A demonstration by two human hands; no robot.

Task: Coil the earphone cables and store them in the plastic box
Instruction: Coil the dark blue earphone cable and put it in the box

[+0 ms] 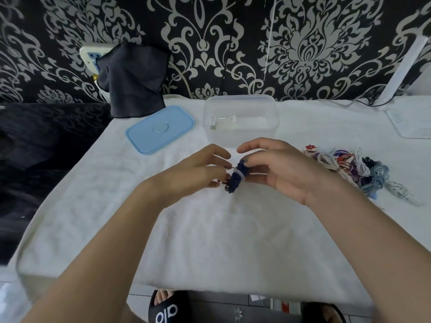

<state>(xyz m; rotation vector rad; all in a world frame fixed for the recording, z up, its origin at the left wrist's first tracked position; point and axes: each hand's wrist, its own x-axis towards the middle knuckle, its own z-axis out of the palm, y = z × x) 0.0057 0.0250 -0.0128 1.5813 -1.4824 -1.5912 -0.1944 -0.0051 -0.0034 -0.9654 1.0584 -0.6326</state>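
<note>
Head view: both hands meet above the middle of the desk (210, 241), which is covered with a white towel. The left hand (198, 171) has its fingers curled in narrowly, the fingertips pinching the near-left side of a dark blue coiled earphone cable (235, 179). The right hand (279, 169) is looser, palm turned toward the left; its thumb arches over the top while its fingers hold the bundle's far-right end. The bundle is cinched round its middle by a pale band, and its long axis runs diagonally, from near-left to far-right, raised just above the towel.

Beyond the hands stands the clear plastic box (241, 134), open, with a white cable (213, 122) lying inside at its left. The blue lid (161, 130) lies flat just left of the box. To the right of the hands, well apart from the box, sits a tangled pile of earphone cables (356, 169) in white, purple, grey and black. A dark cloth (133, 80) hangs against the patterned wall.
</note>
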